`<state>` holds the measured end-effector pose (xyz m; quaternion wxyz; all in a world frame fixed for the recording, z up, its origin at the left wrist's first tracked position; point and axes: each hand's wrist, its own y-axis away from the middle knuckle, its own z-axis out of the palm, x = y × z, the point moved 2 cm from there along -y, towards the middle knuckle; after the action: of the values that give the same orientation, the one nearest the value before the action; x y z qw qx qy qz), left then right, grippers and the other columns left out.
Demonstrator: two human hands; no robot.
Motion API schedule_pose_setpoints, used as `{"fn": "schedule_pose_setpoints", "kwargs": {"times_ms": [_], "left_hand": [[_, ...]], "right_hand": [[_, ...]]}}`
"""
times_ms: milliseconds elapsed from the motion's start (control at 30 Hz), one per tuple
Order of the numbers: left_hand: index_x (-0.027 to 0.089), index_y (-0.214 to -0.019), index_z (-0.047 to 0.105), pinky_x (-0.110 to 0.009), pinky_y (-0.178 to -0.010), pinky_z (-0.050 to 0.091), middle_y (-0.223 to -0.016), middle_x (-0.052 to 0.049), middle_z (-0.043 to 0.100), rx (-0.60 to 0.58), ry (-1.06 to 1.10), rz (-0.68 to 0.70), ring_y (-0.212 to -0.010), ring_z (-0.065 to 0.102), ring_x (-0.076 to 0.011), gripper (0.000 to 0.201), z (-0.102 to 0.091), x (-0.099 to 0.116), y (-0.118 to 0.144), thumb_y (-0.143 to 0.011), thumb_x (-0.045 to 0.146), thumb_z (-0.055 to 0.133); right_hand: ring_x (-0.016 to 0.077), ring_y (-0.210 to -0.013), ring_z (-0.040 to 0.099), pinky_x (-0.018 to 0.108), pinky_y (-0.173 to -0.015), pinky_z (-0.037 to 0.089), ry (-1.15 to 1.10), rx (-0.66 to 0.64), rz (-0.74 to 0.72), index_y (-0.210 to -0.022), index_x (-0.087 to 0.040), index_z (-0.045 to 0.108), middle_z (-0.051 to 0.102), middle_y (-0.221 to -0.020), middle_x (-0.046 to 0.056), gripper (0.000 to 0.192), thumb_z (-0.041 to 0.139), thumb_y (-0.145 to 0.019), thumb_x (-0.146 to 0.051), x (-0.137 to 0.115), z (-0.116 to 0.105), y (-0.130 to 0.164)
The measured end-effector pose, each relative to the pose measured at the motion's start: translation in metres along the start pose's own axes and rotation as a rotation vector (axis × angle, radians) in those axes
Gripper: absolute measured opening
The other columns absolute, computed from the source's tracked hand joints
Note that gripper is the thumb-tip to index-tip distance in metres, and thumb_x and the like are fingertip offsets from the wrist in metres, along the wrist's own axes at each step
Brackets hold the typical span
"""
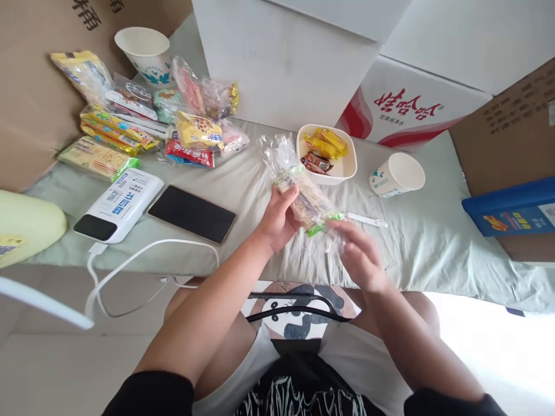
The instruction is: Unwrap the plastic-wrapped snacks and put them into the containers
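Note:
A clear plastic snack packet [310, 199] with green-edged ends and a pale, grainy-looking filling is tilted above the cloth. My left hand [280, 219] is closed around its near side, thumb on top. At the packet's lower right end, my right hand [362, 254] has its fingers stretched out, the tips at the green edge; they are slightly blurred. Just behind the packet stands a cream-coloured bowl [347, 167] holding yellow-wrapped snacks [327, 143] and a brown-wrapped one [316, 163]. A white plastic stick or handle [368, 221] lies partly hidden behind the packet.
Several wrapped snacks [199, 132] are piled at left beside a paper cup [145, 55]. A phone [192, 212] and a white power bank [121, 202] with a cable lie nearer. Another paper cup [399, 174] stands right, with boxes [411, 110] behind.

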<state>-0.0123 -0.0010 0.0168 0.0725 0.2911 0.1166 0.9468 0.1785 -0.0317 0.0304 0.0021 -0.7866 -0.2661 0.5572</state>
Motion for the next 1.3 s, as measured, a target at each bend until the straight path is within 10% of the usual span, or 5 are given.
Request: {"fn": "schedule_pose_setpoints", "kwargs": {"times_ms": [267, 433, 1000, 1167, 1300], "left_hand": [[0.022, -0.11, 0.059, -0.032, -0.073, 0.059, -0.089, 0.001, 0.072, 0.041, -0.244, -0.179, -0.078, 0.072, -0.0173, 0.049, -0.008, -0.027, -0.007, -0.072, 0.031, 0.089], [0.023, -0.111, 0.061, -0.032, -0.083, 0.059, -0.099, 0.0, 0.074, -0.038, -0.427, -0.172, -0.094, 0.074, -0.0194, 0.047, -0.006, -0.038, -0.007, -0.074, 0.03, 0.089], [0.032, -0.143, 0.052, -0.04, -0.106, 0.056, -0.129, -0.008, 0.069, -0.296, -0.52, -0.315, -0.126, 0.068, -0.0303, 0.108, 0.0, -0.053, 0.0, -0.049, 0.015, 0.102], [0.042, -0.159, 0.031, -0.034, -0.087, 0.061, -0.131, -0.007, 0.068, -0.281, -0.689, -0.295, -0.109, 0.074, -0.0249, 0.126, 0.002, -0.051, 0.004, -0.057, 0.004, 0.094], [0.045, -0.158, 0.033, -0.032, -0.08, 0.06, -0.117, -0.003, 0.069, -0.258, -0.681, -0.289, -0.093, 0.074, -0.021, 0.126, 0.0, -0.05, 0.005, -0.055, 0.006, 0.094]], "right_hand": [[0.0345, -0.145, 0.051, 0.063, -0.114, 0.051, 0.386, -0.016, -0.222, -0.153, -0.039, 0.052, 0.048, -0.154, 0.012, 0.062, 0.068, -0.094, -0.031, 0.034, -0.021, 0.023], [0.0318, -0.152, 0.044, 0.059, -0.13, 0.035, 0.163, -0.161, -0.391, -0.119, -0.037, 0.078, 0.053, -0.15, 0.004, 0.024, 0.066, -0.099, -0.04, 0.04, -0.012, 0.001], [0.0231, -0.096, 0.061, 0.042, -0.088, 0.057, 0.126, 0.335, 0.105, -0.094, -0.026, 0.057, 0.06, -0.099, 0.005, 0.025, 0.077, -0.086, -0.039, 0.055, -0.002, 0.009], [0.0289, -0.132, 0.058, 0.047, -0.102, 0.059, 0.015, 0.29, 0.118, -0.138, -0.028, 0.053, 0.057, -0.144, 0.013, 0.062, 0.078, -0.084, -0.046, 0.064, -0.017, 0.006], [0.0329, -0.149, 0.05, 0.058, -0.122, 0.045, 0.056, 0.065, 0.025, -0.115, -0.03, 0.074, 0.057, -0.154, 0.007, 0.029, 0.069, -0.091, -0.046, 0.06, -0.03, 0.0]]}}
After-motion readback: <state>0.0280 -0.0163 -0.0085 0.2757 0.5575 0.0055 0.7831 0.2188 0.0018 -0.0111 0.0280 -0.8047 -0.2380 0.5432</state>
